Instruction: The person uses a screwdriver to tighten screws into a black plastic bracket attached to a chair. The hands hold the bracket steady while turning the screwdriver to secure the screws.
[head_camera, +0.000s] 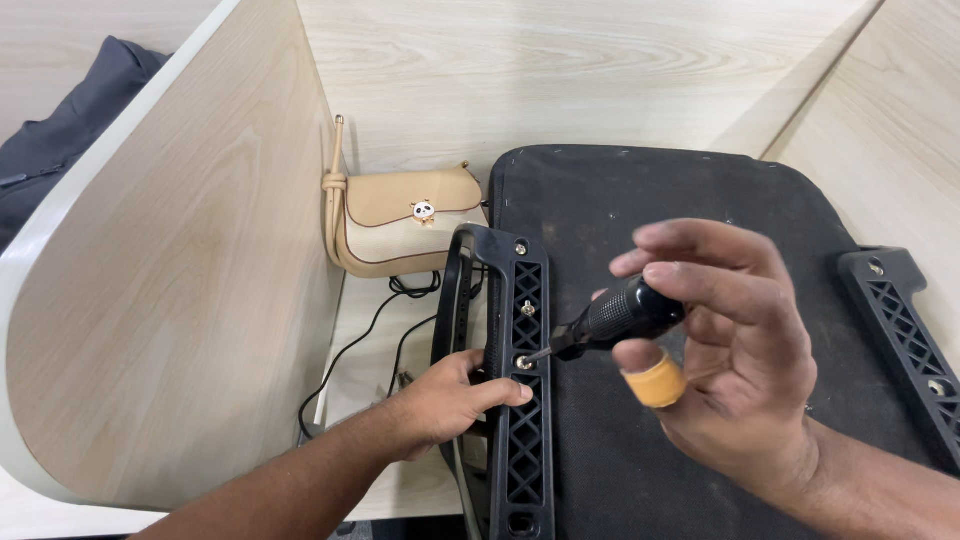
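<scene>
A black seat pan (680, 200) lies upside down on the desk. A black plastic armrest bracket (524, 450) with a lattice pattern runs along its left edge. My right hand (735, 340) grips a black screwdriver (610, 322), whose tip rests on a screw (524, 362) in the bracket. A tan bandage wraps my thumb. My left hand (450, 395) holds the bracket's left side, fingers curled over it beside that screw. Two more screws (527, 309) sit higher up the bracket.
A second black bracket (905, 335) is fixed along the seat's right edge. A beige handbag (405, 225) leans in the desk corner, with black cables (375, 335) below it. A wooden partition (170, 300) stands on the left, dark cloth (70, 120) behind it.
</scene>
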